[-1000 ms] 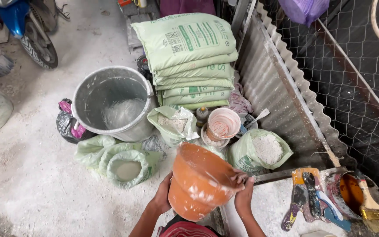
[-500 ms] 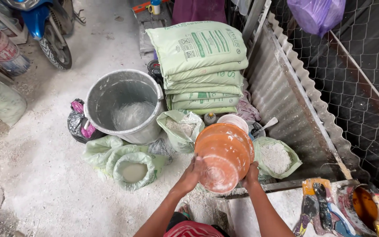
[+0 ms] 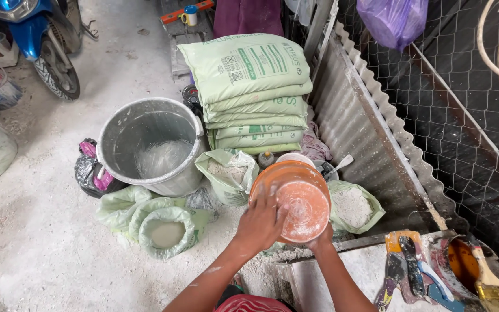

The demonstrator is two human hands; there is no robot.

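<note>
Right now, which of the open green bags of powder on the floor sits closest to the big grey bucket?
The open green bag of white powder, just right of the grey bucket and touching its side. The rolled-down bag lies below it; the third bag is beyond the orange bowl.

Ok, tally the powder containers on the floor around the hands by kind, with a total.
Orange bowl, gripped by left hand and right hand: 1
Grey bucket: 1
Open bags showing powder: 3
Stacked sealed green sacks: about 6; the lower edges are hard to separate
Total: about 11
</note>
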